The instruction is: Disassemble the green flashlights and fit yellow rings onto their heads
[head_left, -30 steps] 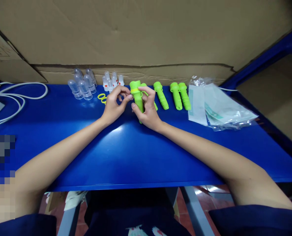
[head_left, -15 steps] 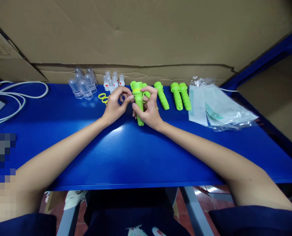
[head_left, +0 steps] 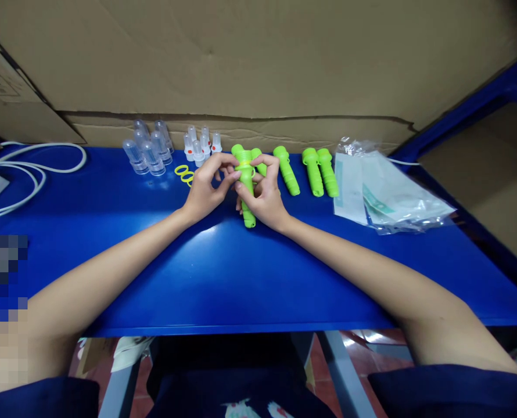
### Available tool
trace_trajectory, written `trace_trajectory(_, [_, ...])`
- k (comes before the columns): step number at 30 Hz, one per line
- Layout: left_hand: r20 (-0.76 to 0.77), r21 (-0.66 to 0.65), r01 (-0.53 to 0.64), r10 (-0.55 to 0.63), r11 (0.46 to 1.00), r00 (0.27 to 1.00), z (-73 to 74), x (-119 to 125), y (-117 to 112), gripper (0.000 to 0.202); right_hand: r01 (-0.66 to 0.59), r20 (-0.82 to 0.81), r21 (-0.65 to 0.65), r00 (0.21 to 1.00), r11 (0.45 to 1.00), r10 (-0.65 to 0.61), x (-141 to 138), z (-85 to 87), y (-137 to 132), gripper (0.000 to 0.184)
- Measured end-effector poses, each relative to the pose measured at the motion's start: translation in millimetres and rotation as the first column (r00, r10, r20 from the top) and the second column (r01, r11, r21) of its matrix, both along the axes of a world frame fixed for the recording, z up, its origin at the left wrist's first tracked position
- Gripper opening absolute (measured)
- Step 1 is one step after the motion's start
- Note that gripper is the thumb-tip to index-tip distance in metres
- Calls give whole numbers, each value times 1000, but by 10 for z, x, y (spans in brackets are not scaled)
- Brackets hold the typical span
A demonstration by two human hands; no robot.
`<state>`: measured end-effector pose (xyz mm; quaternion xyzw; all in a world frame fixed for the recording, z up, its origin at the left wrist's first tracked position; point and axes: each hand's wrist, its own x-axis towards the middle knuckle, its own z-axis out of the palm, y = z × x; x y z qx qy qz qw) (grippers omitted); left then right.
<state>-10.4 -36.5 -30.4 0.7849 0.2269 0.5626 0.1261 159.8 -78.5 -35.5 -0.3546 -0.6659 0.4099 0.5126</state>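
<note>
In the head view, my right hand [head_left: 267, 194] is wrapped round a lime-green flashlight body [head_left: 248, 200], its threaded end upward and tilted slightly away. A yellow rubber ring [head_left: 242, 164] circles the neck just below the threads. My left hand [head_left: 210, 183] is closed, thumb and fingertips pressed against the left side of that neck by the ring. Whether the ring itself is pinched there I cannot make out. Close to my left hand lie loose yellow rings [head_left: 182, 171], partly hidden by it. Another green flashlight body [head_left: 258, 157] sits behind my right hand.
Several clear plastic covers [head_left: 154, 157] and small white bulb units [head_left: 198, 150] stand at the back left. More green flashlight bodies [head_left: 314, 174] lie right of my hands, beside plastic bags [head_left: 393, 191]. A white cable [head_left: 38, 168] loops at far left; cardboard [head_left: 241, 58] walls the back.
The held flashlight body has dipped slightly, its threaded end now a little lower. My left fingertips have shifted slightly right and down along the neck. My right hand keeps its hold.
</note>
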Motion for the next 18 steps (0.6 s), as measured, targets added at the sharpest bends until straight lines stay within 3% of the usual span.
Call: trace_trajectory(18, [-84,101,1,8,995,996,101,-24,-73,28,38,-20,88,999,995,-36,-42,-2,-39,58])
